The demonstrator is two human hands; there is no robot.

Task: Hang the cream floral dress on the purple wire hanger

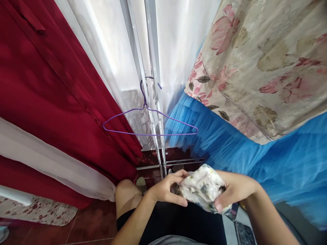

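Observation:
A crumpled white cloth with a dark printed pattern (201, 187) is bunched between both my hands, low in the middle of the view above my lap. My left hand (166, 189) pinches its left side with thumb and fingers closed. My right hand (233, 190) grips its right side, the thumb pressed over the fabric. A purple wire hanger (150, 117) hangs on a metal rack post (153, 85) straight ahead, apart from my hands and with nothing on it.
Red curtain fabric (46, 85) hangs at the left, with sheer white curtain (107, 51) behind it. A floral bedspread (268, 61) over a blue tulle skirt (242, 146) fills the right. My bare knee (126, 197) rests over red floor tiles (89, 224).

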